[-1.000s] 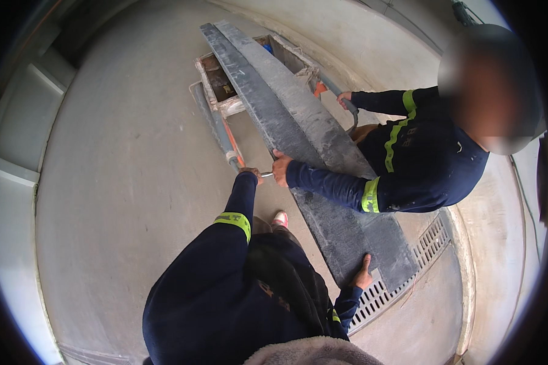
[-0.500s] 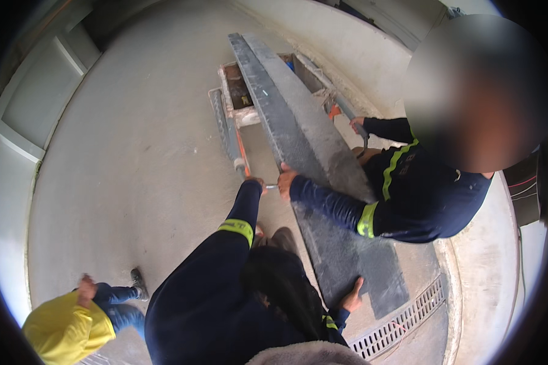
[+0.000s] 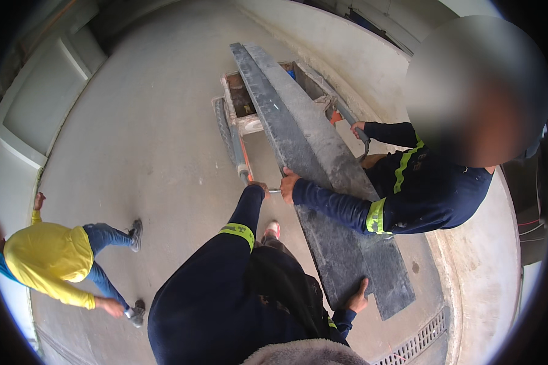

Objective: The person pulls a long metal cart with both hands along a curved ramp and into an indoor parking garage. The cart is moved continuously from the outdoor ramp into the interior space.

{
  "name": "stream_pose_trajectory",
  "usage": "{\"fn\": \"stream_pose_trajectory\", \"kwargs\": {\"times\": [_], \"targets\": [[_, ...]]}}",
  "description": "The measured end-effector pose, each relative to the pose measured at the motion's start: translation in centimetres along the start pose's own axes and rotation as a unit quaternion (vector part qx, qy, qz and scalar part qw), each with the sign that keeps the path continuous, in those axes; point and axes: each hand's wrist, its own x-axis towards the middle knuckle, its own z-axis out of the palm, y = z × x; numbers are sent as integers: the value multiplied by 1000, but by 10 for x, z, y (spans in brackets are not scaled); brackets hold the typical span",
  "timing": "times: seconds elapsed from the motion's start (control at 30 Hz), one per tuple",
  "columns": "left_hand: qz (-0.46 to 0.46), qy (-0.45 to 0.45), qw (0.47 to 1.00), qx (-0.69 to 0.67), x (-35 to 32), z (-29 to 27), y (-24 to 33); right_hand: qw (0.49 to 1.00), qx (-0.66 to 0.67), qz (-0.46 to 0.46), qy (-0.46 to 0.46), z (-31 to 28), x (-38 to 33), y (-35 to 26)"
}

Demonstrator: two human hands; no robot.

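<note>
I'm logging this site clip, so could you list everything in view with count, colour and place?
slab: one, long, dark grey, lying across the cart toward the lower right
cart: one, grey frame with orange parts, top centre
floor drain grate: one, grey, lower right
co-worker: one, navy top with yellow bands, right, both hands at the slab and cart
person in yellow top: one, blue jeans, lower left
left hand: own, navy sleeve, at the cart handle
right hand: own, on the slab's near edge

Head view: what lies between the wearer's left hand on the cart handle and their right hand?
In the head view, the long grey slab runs between left hand and right hand, with a co-worker's hand gripping its edge.
</note>
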Motion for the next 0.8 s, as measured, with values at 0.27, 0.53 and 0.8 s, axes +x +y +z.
{"fn": "stream_pose_trajectory", "kwargs": {"times": [0.27, 0.53, 0.8], "targets": [[81, -8, 995, 54, 33, -10, 2, 1000, 6, -4, 30, 9, 30, 8], [55, 17, 998, 7, 1, -11, 0, 998, 61, 3, 3, -10, -31, 10], [51, 10, 999, -7, -71, -27, 43, 996, 76, -37, 29, -47, 16, 34]]}}
